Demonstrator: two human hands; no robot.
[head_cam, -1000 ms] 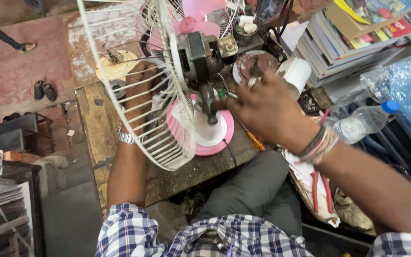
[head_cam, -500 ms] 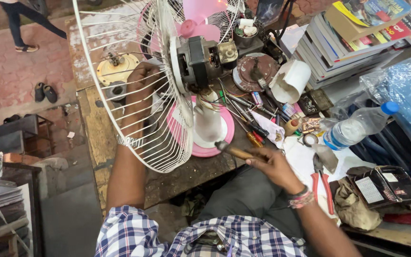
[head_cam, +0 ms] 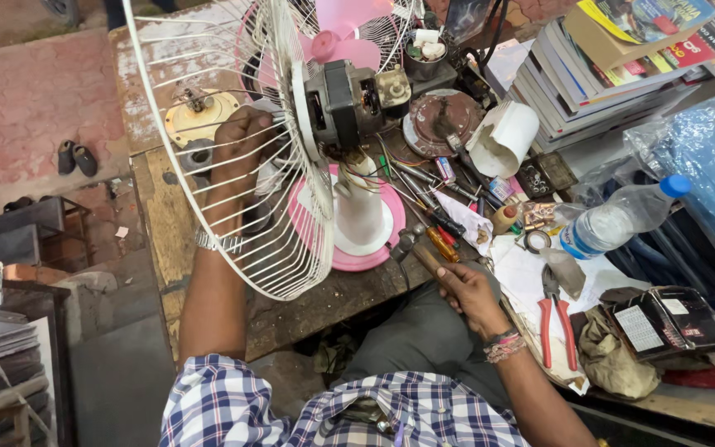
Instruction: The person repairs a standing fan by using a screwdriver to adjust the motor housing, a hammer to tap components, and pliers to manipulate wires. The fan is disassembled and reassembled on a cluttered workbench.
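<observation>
- The worn wooden work surface [head_cam: 308, 310] carries nearly everything, cluttered toward its far and right edges.
- A pink-and-white table fan with its motor bared [head_cam: 345, 108] stands near the middle of the surface on a round pink base, its white stem upright.
- The white wire fan guard [head_cam: 233, 124] tilts over the left half of the surface and screens the left hand from view.
- A stack of books [head_cam: 589, 83] lies at the far right corner, with blue plastic sheeting [head_cam: 709, 157] beside it.
- A clear plastic water bottle with a blue cap [head_cam: 618, 222] lies on its side near the right edge.
- Red-handled pliers [head_cam: 554, 319] rest on white paper by the near right edge.
- Loose screwdrivers [head_cam: 428, 211] lie between the fan base and the bottle.
- The left hand [head_cam: 237, 145] reaches behind the guard, fingers clenched around the wire close to the motor.
- The right hand [head_cam: 469, 290] sits at the near edge, fingers closed on the wooden handle of a small hammer [head_cam: 415, 248], whose metal head lies just beside the pink base.
</observation>
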